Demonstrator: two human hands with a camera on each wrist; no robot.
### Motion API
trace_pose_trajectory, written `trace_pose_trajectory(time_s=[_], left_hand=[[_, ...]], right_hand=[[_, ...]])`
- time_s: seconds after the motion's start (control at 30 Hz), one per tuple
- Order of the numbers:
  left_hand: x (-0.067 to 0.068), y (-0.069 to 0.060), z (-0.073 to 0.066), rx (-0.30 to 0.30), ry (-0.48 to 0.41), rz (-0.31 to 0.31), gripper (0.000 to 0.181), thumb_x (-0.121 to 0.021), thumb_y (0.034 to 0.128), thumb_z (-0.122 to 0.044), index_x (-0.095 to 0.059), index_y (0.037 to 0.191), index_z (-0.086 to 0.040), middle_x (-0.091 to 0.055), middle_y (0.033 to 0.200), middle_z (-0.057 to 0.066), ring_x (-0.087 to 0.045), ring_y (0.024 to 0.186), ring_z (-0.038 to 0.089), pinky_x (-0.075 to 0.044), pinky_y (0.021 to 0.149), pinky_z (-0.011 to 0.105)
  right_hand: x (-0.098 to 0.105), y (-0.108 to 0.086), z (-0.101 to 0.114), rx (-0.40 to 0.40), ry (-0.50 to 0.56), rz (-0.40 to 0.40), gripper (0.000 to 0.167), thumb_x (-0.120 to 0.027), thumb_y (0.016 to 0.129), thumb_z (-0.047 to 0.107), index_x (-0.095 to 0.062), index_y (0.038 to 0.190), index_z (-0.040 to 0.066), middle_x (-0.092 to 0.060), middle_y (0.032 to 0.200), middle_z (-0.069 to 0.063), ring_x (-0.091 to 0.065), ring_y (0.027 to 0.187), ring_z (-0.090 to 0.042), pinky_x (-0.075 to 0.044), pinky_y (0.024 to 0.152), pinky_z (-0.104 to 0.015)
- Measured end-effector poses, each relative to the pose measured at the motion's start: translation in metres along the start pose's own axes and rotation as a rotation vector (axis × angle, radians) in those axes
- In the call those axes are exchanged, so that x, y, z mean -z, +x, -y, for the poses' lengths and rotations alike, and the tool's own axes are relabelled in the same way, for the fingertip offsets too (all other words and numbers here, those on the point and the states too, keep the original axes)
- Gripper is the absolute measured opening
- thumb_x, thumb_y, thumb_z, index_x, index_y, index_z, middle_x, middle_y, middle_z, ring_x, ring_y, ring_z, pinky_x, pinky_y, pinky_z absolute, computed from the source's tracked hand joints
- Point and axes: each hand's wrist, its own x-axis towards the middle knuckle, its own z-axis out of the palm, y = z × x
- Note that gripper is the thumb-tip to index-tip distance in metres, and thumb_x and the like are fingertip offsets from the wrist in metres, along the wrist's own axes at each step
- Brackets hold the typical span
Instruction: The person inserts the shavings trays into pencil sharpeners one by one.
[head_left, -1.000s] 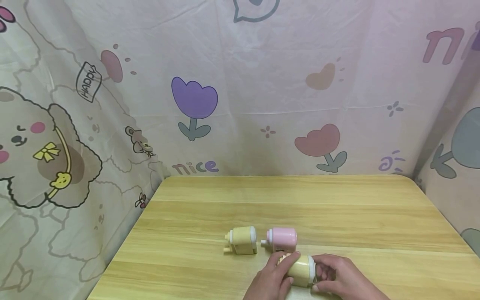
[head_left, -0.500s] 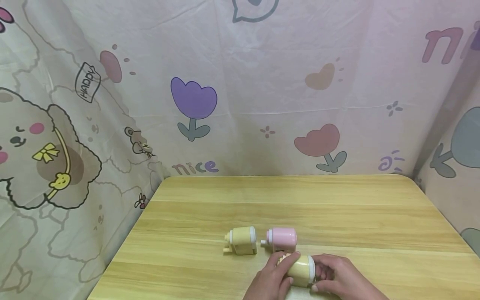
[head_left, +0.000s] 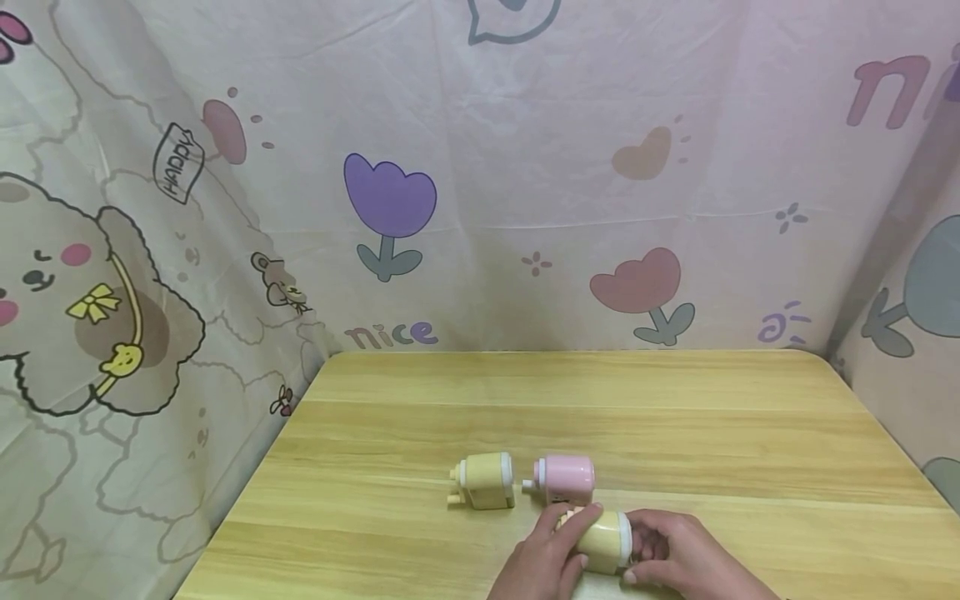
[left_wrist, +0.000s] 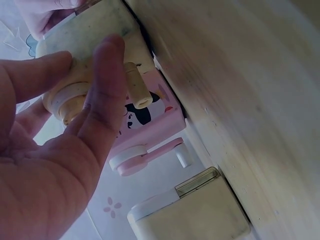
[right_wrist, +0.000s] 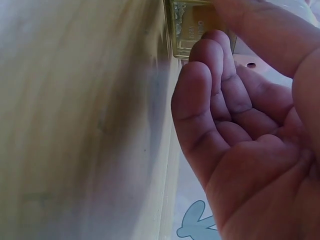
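A cream-yellow hand-crank pencil sharpener (head_left: 602, 542) stands near the table's front, its white-rimmed face toward the right. My left hand (head_left: 542, 557) grips it from the crank end, thumb and fingers about the body; the crank knob (left_wrist: 137, 87) shows beside a finger in the left wrist view. At the white-rimmed end, my right hand (head_left: 678, 554) holds the front edge with thumb and forefinger, other fingers curled. A see-through shavings drawer (right_wrist: 195, 30) appears there in the right wrist view. What lies under the fingertips is partly hidden.
Just behind stands a pink pencil sharpener (head_left: 567, 477), with a second yellow sharpener (head_left: 486, 481) to its left. All are on a wood-grain table (head_left: 375, 433). A printed cloth (head_left: 487, 167) hangs along the back and sides.
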Motion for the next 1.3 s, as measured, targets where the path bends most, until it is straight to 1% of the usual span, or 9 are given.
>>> trace_pose_trajectory(time_s=[0.17, 0.37, 0.6, 0.77, 0.97, 1.07, 1.2, 1.3], left_hand=[[-0.0007, 0.0007, -0.001, 0.011, 0.004, 0.009, 0.058, -0.07, 0.0975, -0.013, -0.051, 0.15, -0.029, -0.054, 0.138, 0.002, -0.061, 0.077, 0.006, -0.053, 0.064, 0.025], [-0.0008, 0.0006, -0.0014, 0.012, -0.003, 0.008, 0.058, -0.07, 0.0974, -0.012, -0.05, 0.15, -0.029, -0.054, 0.139, 0.003, -0.061, 0.077, 0.005, -0.053, 0.064, 0.025], [-0.0006, 0.0004, -0.0012, 0.007, -0.009, 0.01, 0.058, -0.069, 0.098, -0.012, -0.05, 0.15, -0.029, -0.054, 0.139, 0.003, -0.058, 0.075, 0.003, -0.052, 0.062, 0.024], [-0.0002, -0.0001, -0.0008, 0.003, -0.011, 0.007, 0.058, -0.069, 0.0979, -0.011, -0.05, 0.149, -0.029, -0.054, 0.139, 0.003, -0.056, 0.073, 0.002, -0.051, 0.062, 0.022], [0.0002, -0.0002, 0.0, 0.001, -0.002, 0.002, 0.058, -0.07, 0.0971, -0.011, -0.05, 0.149, -0.028, -0.055, 0.139, 0.003, -0.058, 0.074, 0.003, -0.052, 0.063, 0.023], [0.0001, -0.0001, 0.0003, 0.009, -0.002, 0.003, 0.059, -0.07, 0.0966, -0.011, -0.051, 0.149, -0.029, -0.055, 0.139, 0.003, -0.06, 0.075, 0.004, -0.053, 0.064, 0.024], [0.0, 0.0002, 0.0, 0.012, -0.004, 0.004, 0.059, -0.07, 0.0966, -0.011, -0.051, 0.149, -0.029, -0.055, 0.139, 0.002, -0.061, 0.075, 0.005, -0.053, 0.064, 0.025], [-0.0001, 0.0006, -0.0002, 0.015, -0.007, 0.008, 0.058, -0.07, 0.0969, -0.011, -0.051, 0.149, -0.03, -0.055, 0.139, 0.002, -0.059, 0.074, 0.005, -0.052, 0.063, 0.025]], right_hand=[[-0.0003, 0.0005, -0.0006, 0.032, -0.008, 0.001, 0.051, -0.085, 0.084, 0.019, -0.065, 0.124, -0.006, -0.068, 0.088, 0.008, -0.062, 0.076, -0.004, -0.056, 0.063, -0.026], [-0.0021, 0.0014, -0.0003, 0.074, -0.032, -0.003, 0.049, -0.084, 0.086, 0.022, -0.066, 0.122, -0.004, -0.068, 0.088, 0.011, -0.062, 0.075, -0.002, -0.056, 0.062, -0.026], [-0.0029, 0.0018, 0.0001, 0.079, -0.055, -0.011, 0.047, -0.085, 0.085, 0.022, -0.067, 0.121, -0.002, -0.067, 0.087, 0.011, -0.061, 0.074, -0.002, -0.055, 0.061, -0.026], [-0.0039, 0.003, -0.0005, 0.104, -0.074, -0.024, 0.047, -0.085, 0.085, 0.023, -0.067, 0.121, -0.002, -0.066, 0.085, 0.013, -0.059, 0.073, -0.001, -0.054, 0.059, -0.025], [-0.0049, 0.0032, 0.0011, 0.118, -0.095, -0.04, 0.047, -0.086, 0.084, 0.024, -0.067, 0.121, 0.0, -0.065, 0.084, 0.014, -0.059, 0.072, 0.0, -0.053, 0.059, -0.025], [-0.0053, 0.0034, 0.0022, 0.118, -0.085, -0.038, 0.047, -0.086, 0.085, 0.024, -0.067, 0.121, 0.0, -0.066, 0.085, 0.014, -0.06, 0.072, 0.0, -0.054, 0.059, -0.025], [-0.0053, 0.0043, 0.0034, 0.08, -0.066, -0.023, 0.047, -0.085, 0.085, 0.027, -0.067, 0.121, 0.001, -0.068, 0.086, 0.012, -0.061, 0.073, -0.002, -0.054, 0.059, -0.026], [-0.0053, 0.0046, 0.0036, 0.067, -0.065, -0.022, 0.048, -0.085, 0.085, 0.03, -0.067, 0.121, 0.002, -0.068, 0.087, 0.012, -0.062, 0.073, -0.002, -0.055, 0.06, -0.026]])
